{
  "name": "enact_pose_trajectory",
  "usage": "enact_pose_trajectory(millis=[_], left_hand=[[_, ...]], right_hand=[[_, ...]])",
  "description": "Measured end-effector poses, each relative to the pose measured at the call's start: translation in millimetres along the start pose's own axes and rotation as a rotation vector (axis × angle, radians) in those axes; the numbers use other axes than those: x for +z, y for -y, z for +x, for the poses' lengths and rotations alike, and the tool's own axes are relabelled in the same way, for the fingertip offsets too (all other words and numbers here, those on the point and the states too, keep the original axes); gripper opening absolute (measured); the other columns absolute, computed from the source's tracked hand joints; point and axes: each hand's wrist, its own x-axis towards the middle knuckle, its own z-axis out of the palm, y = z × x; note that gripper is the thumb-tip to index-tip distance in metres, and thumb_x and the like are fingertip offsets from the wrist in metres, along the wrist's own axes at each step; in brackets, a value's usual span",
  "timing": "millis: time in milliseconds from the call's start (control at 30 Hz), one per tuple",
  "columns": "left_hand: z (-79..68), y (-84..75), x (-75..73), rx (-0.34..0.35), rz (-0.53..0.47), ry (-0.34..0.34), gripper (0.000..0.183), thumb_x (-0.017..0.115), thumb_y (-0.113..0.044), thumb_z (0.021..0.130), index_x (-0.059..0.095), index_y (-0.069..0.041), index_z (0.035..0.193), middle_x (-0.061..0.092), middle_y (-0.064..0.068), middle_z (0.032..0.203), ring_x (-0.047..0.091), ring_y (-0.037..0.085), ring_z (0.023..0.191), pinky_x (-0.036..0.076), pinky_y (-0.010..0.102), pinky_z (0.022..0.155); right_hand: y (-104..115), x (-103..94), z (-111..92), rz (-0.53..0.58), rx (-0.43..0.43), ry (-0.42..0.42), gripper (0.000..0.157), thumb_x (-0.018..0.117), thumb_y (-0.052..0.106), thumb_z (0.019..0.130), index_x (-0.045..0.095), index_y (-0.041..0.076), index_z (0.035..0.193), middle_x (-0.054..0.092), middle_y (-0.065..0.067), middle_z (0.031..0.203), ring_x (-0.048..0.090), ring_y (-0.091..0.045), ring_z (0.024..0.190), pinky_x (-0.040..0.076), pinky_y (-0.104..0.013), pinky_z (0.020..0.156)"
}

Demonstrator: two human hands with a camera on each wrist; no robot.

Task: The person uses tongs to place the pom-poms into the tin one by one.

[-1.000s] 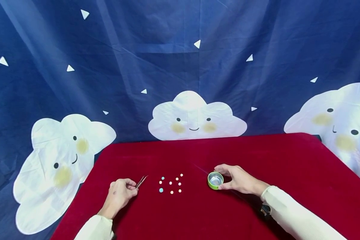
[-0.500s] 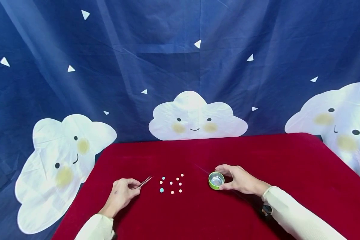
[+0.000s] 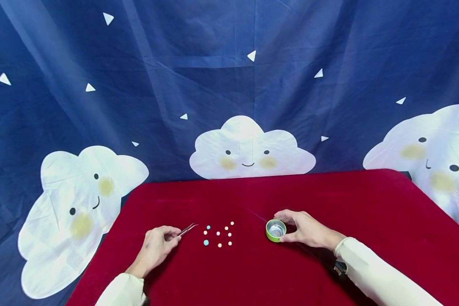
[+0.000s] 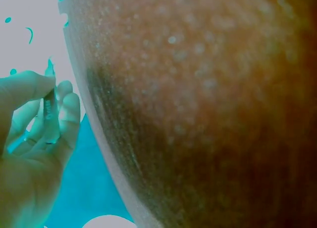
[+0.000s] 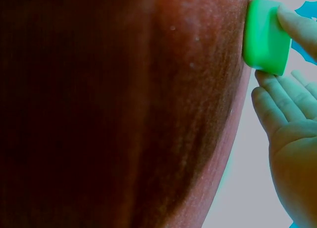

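Observation:
My left hand [image 3: 157,247] pinches a pair of metal tweezers [image 3: 187,230] between thumb and fingers, the tips pointing right toward the beads. In the left wrist view the tweezers [image 4: 50,111] lie against the fingers under the thumb. Small pale beads [image 3: 218,233] and two blue beads [image 3: 205,242] are scattered on the red cloth, just right of the tweezer tips. On the right, my right hand [image 3: 306,229] holds a small round green tin [image 3: 272,239] by its sides, thumb and fingers around it. The tin's open top shows a bare silvery inside. Its green wall [image 5: 267,37] appears in the right wrist view.
A red cloth [image 3: 252,276] covers the table, whose far edge meets a blue curtain [image 3: 214,85] printed with white clouds and triangles. A dark band shows at the right wrist under the pale sleeve [image 3: 375,267].
The left hand has shifted slightly right with the tweezers, bringing their tips closer to the beads. The right hand and the tin hold their place, and the beads lie as before.

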Motion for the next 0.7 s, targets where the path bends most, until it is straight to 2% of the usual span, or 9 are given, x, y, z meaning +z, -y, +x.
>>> enact_pose_trajectory(millis=[333,700], left_hand=[[0.5,0.2,0.7,0.012,-0.049,0.006,0.020,0.081,0.001,0.079,0.077,-0.005,0.098,0.071,-0.002,0.085,0.061,0.007,0.071,0.050,0.023,0.064],[1.3,-2.5,0.8,-0.030,-0.084,0.103,0.023,0.078,0.000,0.084,0.076,-0.004,0.107,0.070,0.000,0.095,0.060,0.010,0.076,0.051,0.023,0.070]], right_hand=[[0.5,-0.3,-0.2,-0.008,-0.009,0.000,0.060,0.085,0.019,0.080,0.057,-0.002,0.129,0.068,-0.008,0.120,0.065,-0.026,0.112,0.049,-0.041,0.098],[0.6,0.7,-0.2,-0.003,-0.019,0.001,0.058,0.085,0.016,0.080,0.058,-0.003,0.128,0.068,-0.007,0.119,0.065,-0.025,0.112,0.049,-0.036,0.098]])
